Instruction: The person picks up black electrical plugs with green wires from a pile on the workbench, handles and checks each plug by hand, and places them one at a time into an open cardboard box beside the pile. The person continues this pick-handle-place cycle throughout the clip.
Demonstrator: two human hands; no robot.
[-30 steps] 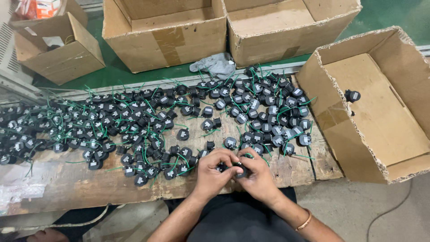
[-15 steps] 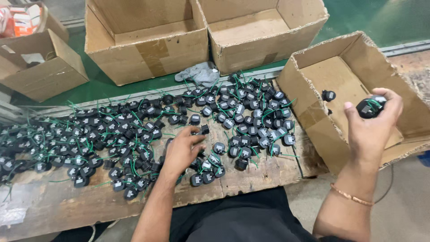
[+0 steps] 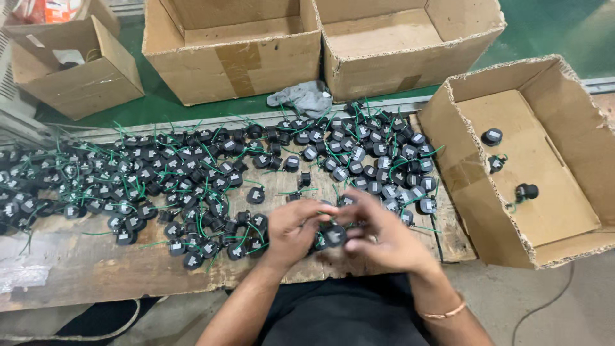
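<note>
Many small round black parts with green wires (image 3: 192,179) lie spread over a worn wooden bench (image 3: 77,269). My left hand (image 3: 291,232) and my right hand (image 3: 378,234) meet at the bench's front edge. Both hold one black part with a green wire (image 3: 333,236) between their fingertips. To the right stands an open cardboard box (image 3: 532,166) with three of the black parts (image 3: 492,136) lying on its bottom.
Two large open cardboard boxes (image 3: 230,48) (image 3: 410,45) sit on the green floor behind the bench. A smaller box (image 3: 70,67) is at the far left. A grey rag (image 3: 304,97) lies by the bench's back edge. A cable (image 3: 551,301) runs on the floor at the right.
My right hand has come back from the box at the right, leaving a part in it. It has joined my left hand at the bench front, both holding another part.
</note>
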